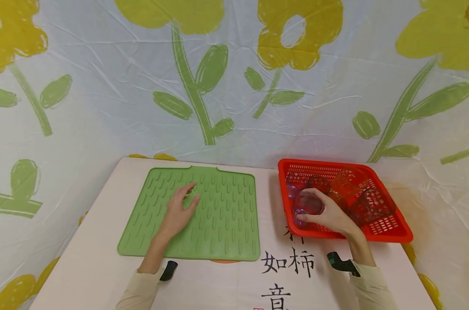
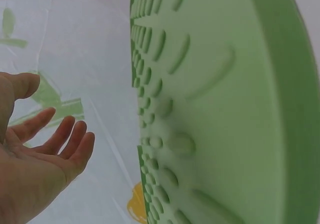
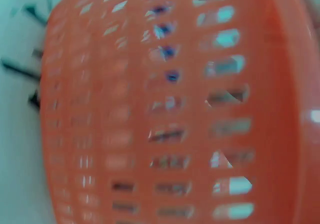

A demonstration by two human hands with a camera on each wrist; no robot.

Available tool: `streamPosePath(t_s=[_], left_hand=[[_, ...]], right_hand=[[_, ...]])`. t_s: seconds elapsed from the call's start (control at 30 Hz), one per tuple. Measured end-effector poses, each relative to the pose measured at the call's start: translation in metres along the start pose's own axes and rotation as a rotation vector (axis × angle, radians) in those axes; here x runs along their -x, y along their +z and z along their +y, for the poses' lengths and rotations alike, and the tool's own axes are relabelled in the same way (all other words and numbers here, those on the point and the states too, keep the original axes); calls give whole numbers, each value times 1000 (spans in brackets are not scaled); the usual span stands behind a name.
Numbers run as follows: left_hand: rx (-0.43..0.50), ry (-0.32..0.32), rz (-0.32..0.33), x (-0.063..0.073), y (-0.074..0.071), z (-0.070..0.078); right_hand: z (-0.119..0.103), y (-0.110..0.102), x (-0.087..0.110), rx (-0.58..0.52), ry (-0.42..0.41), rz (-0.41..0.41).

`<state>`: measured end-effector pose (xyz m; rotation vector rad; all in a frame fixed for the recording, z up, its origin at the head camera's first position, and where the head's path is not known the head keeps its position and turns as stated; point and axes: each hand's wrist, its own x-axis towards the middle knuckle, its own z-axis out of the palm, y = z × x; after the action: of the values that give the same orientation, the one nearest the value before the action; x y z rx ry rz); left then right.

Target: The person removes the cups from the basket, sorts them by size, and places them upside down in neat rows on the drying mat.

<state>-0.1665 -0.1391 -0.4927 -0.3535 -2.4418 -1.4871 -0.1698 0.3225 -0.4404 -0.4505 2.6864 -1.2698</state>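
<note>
Curtained-off tabletop station, wider room unclear: pale table (image 1: 91, 254), flower-print cloth (image 1: 234, 94) behind and either side of it, green mat (image 1: 222, 215) left, red basket (image 1: 385, 238) of clear cups (image 1: 374, 202) right.

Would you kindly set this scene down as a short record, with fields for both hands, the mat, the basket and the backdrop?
Left hand: over the green mat, holding nothing
Right hand: gripping a see-through cup at the red basket
Mat: flat on the table, ridged
Basket: right of the mat, containing other see-through vessels
Backdrop: pale cloth, yellow flowers, green stems
</note>
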Motion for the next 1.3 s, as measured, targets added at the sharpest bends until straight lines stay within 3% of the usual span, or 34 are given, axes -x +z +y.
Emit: streamPosePath(t_s=[0.17, 0.43, 0.7, 0.97, 1.3], left_hand=[[35, 18, 8, -1, 5, 7], [95, 28, 2, -4, 14, 20], [172, 23, -20, -10, 27, 34], [252, 24, -64, -12, 41, 43], [365, -14, -122, -9, 61, 56]], right_hand=[[-14, 0, -1, -130, -37, 38], [-41, 5, -6, -149, -89, 125], [-61, 27, -25, -179, -100, 188], [-76, 59, -43, -310, -118, 189], [-90, 97, -61, -455, -186, 104]])
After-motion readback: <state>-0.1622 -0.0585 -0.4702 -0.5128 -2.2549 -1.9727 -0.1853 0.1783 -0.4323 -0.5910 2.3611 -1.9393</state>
